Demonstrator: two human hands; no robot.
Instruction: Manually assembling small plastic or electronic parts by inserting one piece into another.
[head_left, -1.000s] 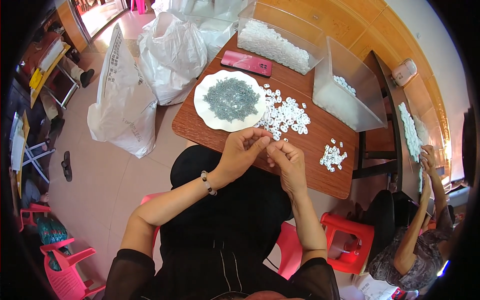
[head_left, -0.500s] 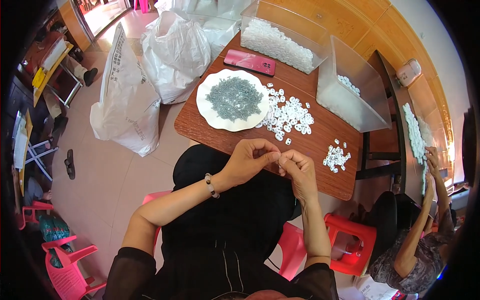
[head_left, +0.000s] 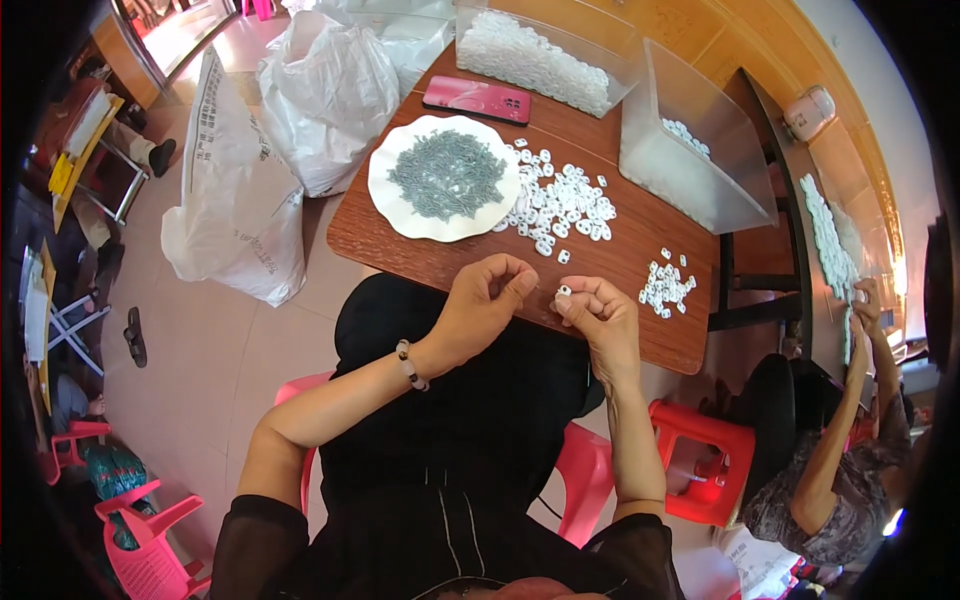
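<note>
Between the thumb and fingers of my right hand is a small white plastic piece with holes, held up over the table's near edge. My left hand, with a beaded bracelet at the wrist, is a little to the left, thumb and fingertip pinched together; whatever is in the pinch is too small to see. Beyond it a white scalloped plate bears a heap of thin grey screw-like pins. Beside the plate lies a large spread of white plastic pieces. A smaller pile of similar pieces lies at the right.
A pink phone lies behind the plate on the brown table. Two clear bins, one full of white pieces and a taller one, stand at the back. White sacks are at left. A co-worker's hands work at right.
My hands have moved apart from touching each other. The white piece now shows in my right hand's fingers. The view has shifted slightly.
</note>
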